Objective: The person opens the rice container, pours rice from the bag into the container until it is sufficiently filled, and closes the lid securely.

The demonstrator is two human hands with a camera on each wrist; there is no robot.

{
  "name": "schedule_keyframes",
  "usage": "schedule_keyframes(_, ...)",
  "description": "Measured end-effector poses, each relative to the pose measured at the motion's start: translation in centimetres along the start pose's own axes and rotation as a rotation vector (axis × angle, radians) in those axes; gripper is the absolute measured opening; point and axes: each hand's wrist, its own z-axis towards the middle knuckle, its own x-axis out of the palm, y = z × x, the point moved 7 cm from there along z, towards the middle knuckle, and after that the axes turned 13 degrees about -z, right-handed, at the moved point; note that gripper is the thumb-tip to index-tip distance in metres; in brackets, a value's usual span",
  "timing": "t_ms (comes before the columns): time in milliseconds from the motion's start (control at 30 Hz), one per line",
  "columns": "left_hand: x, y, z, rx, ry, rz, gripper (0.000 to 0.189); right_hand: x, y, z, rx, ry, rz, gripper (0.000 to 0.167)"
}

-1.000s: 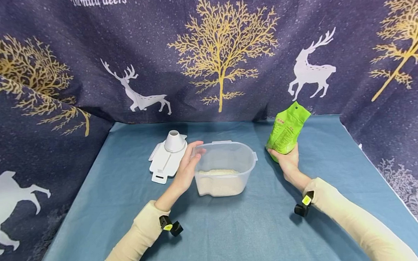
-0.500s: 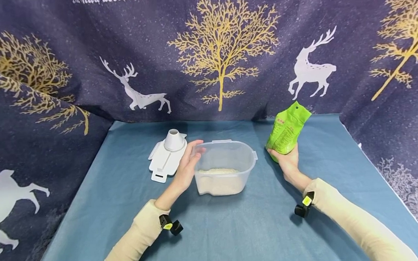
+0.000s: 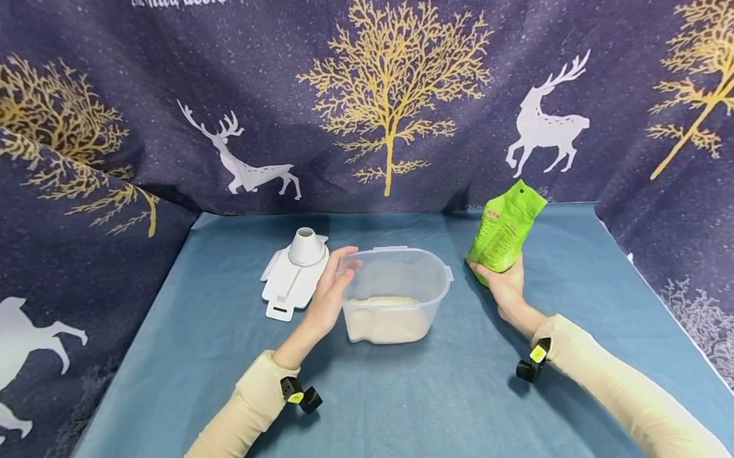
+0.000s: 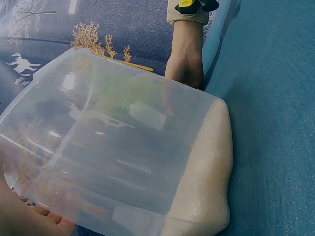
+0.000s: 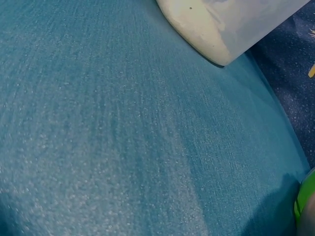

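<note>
A clear plastic storage container [image 3: 400,275] stands upright mid-table, its bottom part filled with pale, fine grains [image 3: 387,321] that look like rice. My left hand [image 3: 328,297] grips its left rim, thumb in front and fingers at the back; the left wrist view shows that hand [image 4: 24,211] at lower left. To the right, my right hand [image 3: 503,280] holds a bright green printed bag [image 3: 505,228] low down, the bag tilted to the right. Only a sliver of the bag [image 5: 302,194] shows in the right wrist view.
Left of the container lies a white plastic lid [image 3: 290,288] with a white cone-shaped piece [image 3: 306,248] on it. A dark cloth [image 3: 439,170] with deer and trees hangs behind the blue-covered table [image 3: 414,406].
</note>
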Motion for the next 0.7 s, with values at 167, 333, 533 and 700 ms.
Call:
schedule_keyframes(167, 0.09, -0.11, -0.09, 0.000, 0.005, 0.002, 0.039, -0.03, 0.01, -0.05, -0.023, -0.007, 0.001, 0.084)
schedule_keyframes(333, 0.02, -0.13, -0.09, 0.001, 0.003, 0.010, 0.039, 0.05, 0.07, -0.01, -0.027, -0.002, -0.001, 0.085)
schedule_keyframes(533, 0.11, -0.09, 0.02, 0.006, 0.008, 0.003, 0.040, -0.12, 0.18, -0.05, -0.022, -0.002, 0.001, 0.083)
schedule_keyframes(700, 0.07, -0.02, 0.07, 0.010, 0.005, 0.003, 0.040, -0.17, 0.29, -0.27, -0.024, 0.001, -0.012, 0.084)
